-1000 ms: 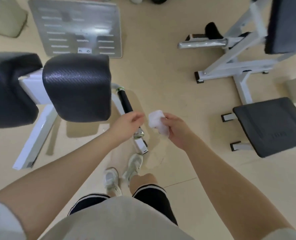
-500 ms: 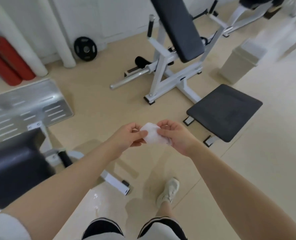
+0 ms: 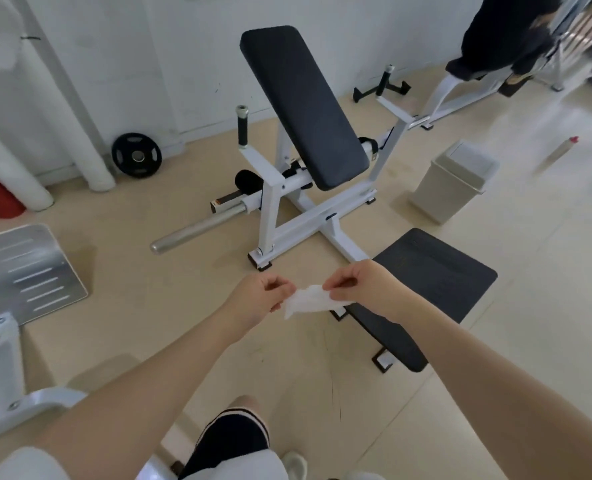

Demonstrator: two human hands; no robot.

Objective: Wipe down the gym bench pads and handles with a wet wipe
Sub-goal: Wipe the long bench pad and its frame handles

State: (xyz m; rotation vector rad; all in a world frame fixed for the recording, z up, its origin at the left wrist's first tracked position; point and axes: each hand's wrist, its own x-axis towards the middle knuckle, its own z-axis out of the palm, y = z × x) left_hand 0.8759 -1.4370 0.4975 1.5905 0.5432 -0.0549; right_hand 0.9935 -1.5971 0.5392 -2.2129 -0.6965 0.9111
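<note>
Two hands meet in front of us above the floor (image 3: 495, 341). Our left hand (image 3: 258, 299) pinches the left edge of the wet wipe (image 3: 310, 302) with curled fingers; our right hand (image 3: 364, 287) pinches its top right edge, so the wipe hangs stretched between them. Beyond stands the bench, its tilted back pad (image 3: 303, 102) upright and its flat seat pad (image 3: 436, 282) just right of our right hand, with a bin (image 3: 450, 183) farther right.
</note>
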